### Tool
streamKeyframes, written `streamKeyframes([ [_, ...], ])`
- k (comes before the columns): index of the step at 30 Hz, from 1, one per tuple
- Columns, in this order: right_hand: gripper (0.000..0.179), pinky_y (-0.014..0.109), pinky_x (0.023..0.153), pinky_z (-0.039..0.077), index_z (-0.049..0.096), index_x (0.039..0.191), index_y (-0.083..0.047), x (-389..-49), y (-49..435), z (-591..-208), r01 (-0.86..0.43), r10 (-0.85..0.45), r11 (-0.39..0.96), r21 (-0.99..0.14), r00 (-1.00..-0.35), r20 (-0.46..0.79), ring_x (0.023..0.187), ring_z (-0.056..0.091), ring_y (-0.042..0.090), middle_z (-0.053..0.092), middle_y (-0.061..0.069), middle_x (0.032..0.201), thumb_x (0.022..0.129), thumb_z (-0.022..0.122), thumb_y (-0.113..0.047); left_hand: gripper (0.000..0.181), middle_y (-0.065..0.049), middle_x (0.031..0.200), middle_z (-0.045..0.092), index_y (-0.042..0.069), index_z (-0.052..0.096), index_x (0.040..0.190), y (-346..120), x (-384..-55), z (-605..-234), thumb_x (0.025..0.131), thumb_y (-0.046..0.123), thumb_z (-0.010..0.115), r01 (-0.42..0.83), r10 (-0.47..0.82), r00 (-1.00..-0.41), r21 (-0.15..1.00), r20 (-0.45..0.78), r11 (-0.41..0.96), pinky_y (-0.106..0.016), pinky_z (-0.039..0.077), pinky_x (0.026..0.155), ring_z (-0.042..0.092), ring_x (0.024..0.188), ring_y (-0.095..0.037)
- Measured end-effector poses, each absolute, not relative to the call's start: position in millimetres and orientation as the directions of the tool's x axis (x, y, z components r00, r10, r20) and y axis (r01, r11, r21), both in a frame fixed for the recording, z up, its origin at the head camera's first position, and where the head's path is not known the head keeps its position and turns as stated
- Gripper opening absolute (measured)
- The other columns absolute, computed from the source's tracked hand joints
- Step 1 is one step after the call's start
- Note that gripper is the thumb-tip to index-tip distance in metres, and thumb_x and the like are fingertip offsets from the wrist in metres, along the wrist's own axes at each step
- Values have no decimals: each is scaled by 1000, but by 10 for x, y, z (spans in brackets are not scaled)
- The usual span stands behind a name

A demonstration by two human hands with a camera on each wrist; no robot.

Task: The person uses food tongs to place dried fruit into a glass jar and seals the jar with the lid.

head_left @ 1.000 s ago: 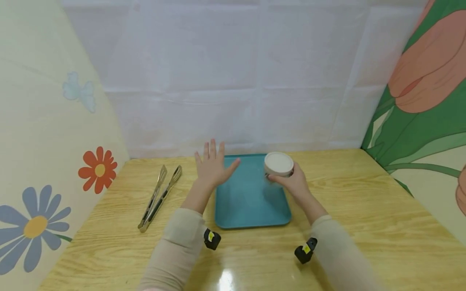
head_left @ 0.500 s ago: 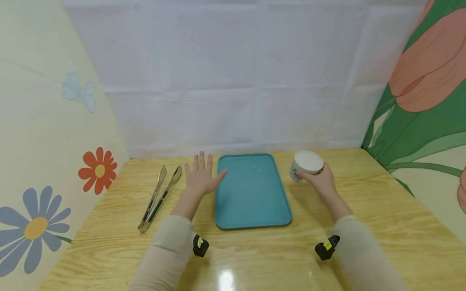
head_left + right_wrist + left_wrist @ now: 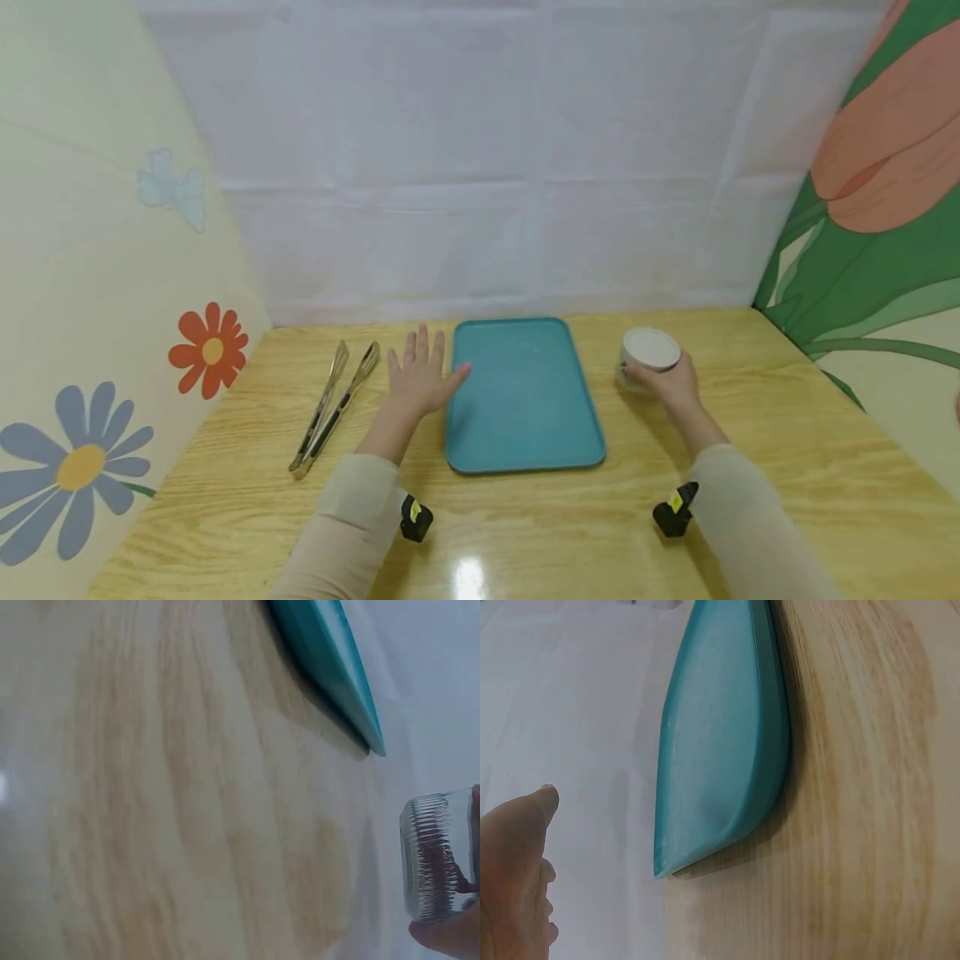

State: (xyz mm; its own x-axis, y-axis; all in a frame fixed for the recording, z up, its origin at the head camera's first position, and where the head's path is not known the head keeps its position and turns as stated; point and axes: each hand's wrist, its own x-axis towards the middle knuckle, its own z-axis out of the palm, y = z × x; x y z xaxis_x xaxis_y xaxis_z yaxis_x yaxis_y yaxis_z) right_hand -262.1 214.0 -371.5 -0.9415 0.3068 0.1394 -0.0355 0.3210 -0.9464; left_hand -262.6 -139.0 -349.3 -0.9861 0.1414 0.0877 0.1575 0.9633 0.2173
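Right of the tray, my right hand [image 3: 675, 390] grips a squat clear jar with a white lid [image 3: 651, 350]. Ribbed clear walls show on the jar [image 3: 433, 855] in the right wrist view, with a thumb against its side. The lid faces up. My left hand [image 3: 418, 385] holds nothing, its fingers spread and straight, over the left edge of the blue-green tray [image 3: 525, 400]. In the left wrist view the thumb of that left hand [image 3: 514, 862] points up and right, apart from the tray.
Metal tongs with black grips [image 3: 333, 412] lie on the wooden table [image 3: 540, 533], left of my left hand. A white sheet [image 3: 480, 167] hangs behind the table. Flower-painted panels flank both sides.
My right hand has carried the jar from over the tray to the right of it, then slightly lower. My left hand has drawn back left and nearer, fingers still spread.
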Motion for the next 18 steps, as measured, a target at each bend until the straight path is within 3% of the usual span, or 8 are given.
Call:
streamKeyframes([
  [7, 73, 43, 91, 29, 34, 123, 8, -2622, 2193, -3833, -36, 342, 350, -936, -925, 163, 109, 38, 36, 42, 25, 118, 64, 74, -8, 77, -17, 141, -6, 9, 7, 139, -1397, -2621, -3529, 84, 61, 22, 157, 145, -987, 217, 71, 963, -54, -10, 92, -8, 126, -31],
  [18, 79, 44, 91, 28, 28, 127, 8, -2622, 2247, -3880, 10, 369, 379, -925, -919, 142, 112, 35, 38, 38, 26, 121, 66, 74, -14, 77, -16, 141, -5, 10, 9, 139, -1407, -2634, -3579, 83, 62, 21, 165, 152, -985, 188, 81, 968, -55, -6, 93, -7, 127, -30],
])
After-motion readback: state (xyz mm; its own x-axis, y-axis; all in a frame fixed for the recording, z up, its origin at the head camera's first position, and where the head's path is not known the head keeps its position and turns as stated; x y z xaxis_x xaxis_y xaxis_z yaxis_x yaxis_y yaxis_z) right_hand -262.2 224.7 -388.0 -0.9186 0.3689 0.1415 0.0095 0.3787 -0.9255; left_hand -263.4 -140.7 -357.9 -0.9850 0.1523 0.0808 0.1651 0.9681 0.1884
